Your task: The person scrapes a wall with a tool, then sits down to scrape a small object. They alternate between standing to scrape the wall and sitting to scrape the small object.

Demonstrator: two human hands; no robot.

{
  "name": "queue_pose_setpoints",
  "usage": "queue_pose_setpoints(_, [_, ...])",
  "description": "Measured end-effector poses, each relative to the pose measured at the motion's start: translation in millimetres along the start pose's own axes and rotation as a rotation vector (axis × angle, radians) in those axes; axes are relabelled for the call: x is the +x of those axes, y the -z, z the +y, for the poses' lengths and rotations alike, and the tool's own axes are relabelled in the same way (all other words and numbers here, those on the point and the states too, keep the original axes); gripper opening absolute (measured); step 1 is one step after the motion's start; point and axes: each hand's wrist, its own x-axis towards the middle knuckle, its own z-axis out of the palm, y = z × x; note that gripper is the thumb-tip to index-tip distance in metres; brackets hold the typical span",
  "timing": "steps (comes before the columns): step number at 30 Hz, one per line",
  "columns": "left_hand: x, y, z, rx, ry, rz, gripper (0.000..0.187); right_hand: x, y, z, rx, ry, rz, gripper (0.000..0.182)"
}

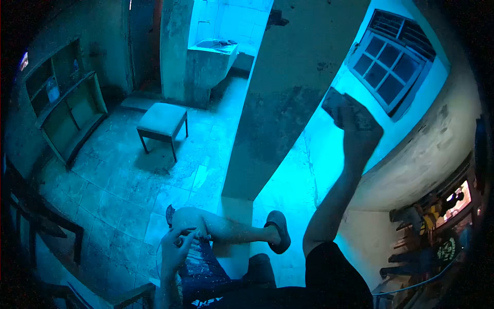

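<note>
My left hand (176, 250) is at the lower left, over a bent bare knee. Its fingers are curled together around something small, too dim to make out. Beside it, a patterned cloth or garment (200, 261) covers the thigh. At the right, a bare forearm rises from a black sleeve to what appears to be my right hand (360, 121), raised in front of the wall below the window. That hand is in deep shadow, and its fingers blend with a dark shape, so its grip is unclear. A foot in a dark sandal (278, 232) shows below the pillar.
A square stool (162, 121) stands on the tiled floor. Low shelves (72, 116) holding a bottle (52, 90) are at the left. Behind are a basin (216, 47) and a wide pillar (288, 98). A paned window (387, 64) is upper right; dark furniture (56, 219) is lower left.
</note>
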Motion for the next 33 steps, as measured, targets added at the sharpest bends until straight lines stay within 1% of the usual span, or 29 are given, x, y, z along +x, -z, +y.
queue_pose_setpoints(1, [2, 4, 7, -0.025, 0.068, 0.001, 0.017, 2, -5, -1, -0.015, 0.076, -0.033, 0.015])
queue_pose_setpoints(2, [3, 6, 9, -0.049, 0.142, -0.002, 0.015, 3, -7, 2, -0.021, 0.078, -0.04, 0.015])
queue_pose_setpoints(3, [7, 7, 4, 0.009, 0.042, 0.003, 0.016, 3, -9, 4, -0.118, 0.094, -0.082, 0.015])
queue_pose_setpoints(4, [10, 8, 10, 0.003, 0.04, 0.006, 0.016, 6, -13, 6, -0.211, 0.117, -0.122, 0.015])
queue_pose_setpoints(6, [15, 14, 24, 0.041, 0.071, -0.015, 0.015, 12, 6, -19, 0.077, -0.083, -0.087, 0.017])
queue_pose_setpoints(7, [18, 14, 18, -0.055, 0.072, -0.011, 0.015, 11, 13, -20, 0.087, -0.088, -0.009, 0.018])
queue_pose_setpoints(8, [20, 14, 17, -0.059, 0.073, -0.017, 0.015, 11, 5, -16, 0.08, -0.087, -0.009, 0.018])
queue_pose_setpoints(10, [25, 13, 18, -0.057, 0.059, -0.017, 0.016, 10, -17, -4, -0.159, 0.043, -0.173, 0.017])
queue_pose_setpoints(12, [29, 12, 21, -0.043, 0.062, -0.044, 0.016, 11, -13, -6, -0.137, 0.061, -0.176, 0.016])
queue_pose_setpoints(14, [27, 11, 19, -0.068, 0.068, -0.041, 0.016, 8, 2, -14, 0.071, -0.064, -0.1, 0.02])
queue_pose_setpoints(15, [30, 12, 19, -0.07, 0.061, -0.039, 0.016, 7, 7, -22, 0.033, -0.032, -0.044, 0.02])
queue_pose_setpoints(16, [29, 12, 18, -0.078, 0.068, -0.035, 0.016, 7, 0, -17, 0.032, -0.03, -0.046, 0.02])
queue_pose_setpoints(18, [28, 10, 19, -0.092, 0.081, -0.035, 0.016, 8, -20, -3, -0.064, -0.07, -0.107, 0.018])
queue_pose_setpoints(19, [28, 11, 20, -0.073, 0.082, -0.061, 0.016, 8, -15, -12, -0.232, 0.16, -0.125, 0.016])
queue_pose_setpoints(20, [31, 10, 21, -0.056, 0.076, -0.08, 0.016, 10, -11, -17, -0.231, 0.164, -0.124, 0.016])
queue_pose_setpoints(22, [28, 8, 16, -0.101, 0.046, -0.05, 0.015, 11, 2, -19, 0.049, -0.083, -0.151, 0.017])
queue_pose_setpoints(23, [29, 6, 15, -0.149, 0.013, -0.015, 0.014, 11, 9, -13, 0.074, -0.12, -0.068, 0.017])
queue_pose_setpoints(24, [29, 5, 16, -0.154, 0.012, -0.014, 0.014, 11, 2, -2, 0.074, -0.116, -0.07, 0.017])
queue_pose_setpoints(25, [30, 2, 19, -0.152, 0.011, 0.0, 0.014, 14, -9, 14, 0.028, -0.057, -0.157, 0.017])
queue_pose_setpoints(27, [27, 4, 23, -0.142, 0.019, 0.003, 0.015, 10, -31, -6, -0.046, 0.044, -0.305, 0.016])
queue_pose_setpoints(28, [26, 7, 25, -0.108, 0.056, -0.049, 0.015, 6, -33, -13, -0.02, -0.041, -0.244, 0.016])
queue_pose_setpoints(29, [28, 9, 26, -0.076, 0.087, -0.094, 0.015, 9, -25, -13, 0.033, -0.039, -0.228, 0.016])
queue_pose_setpoints(30, [27, 11, 25, -0.075, 0.086, -0.089, 0.015, 12, -14, -16, 0.083, -0.045, -0.215, 0.016])
queue_pose_setpoints(32, [25, 14, 22, -0.133, 0.089, -0.036, 0.016, 9, -3, -28, 0.162, -0.135, -0.021, 0.017])
queue_pose_setpoints(33, [25, 14, 23, -0.135, 0.091, -0.035, 0.016, 12, -8, -14, -0.029, -0.018, -0.093, 0.017])
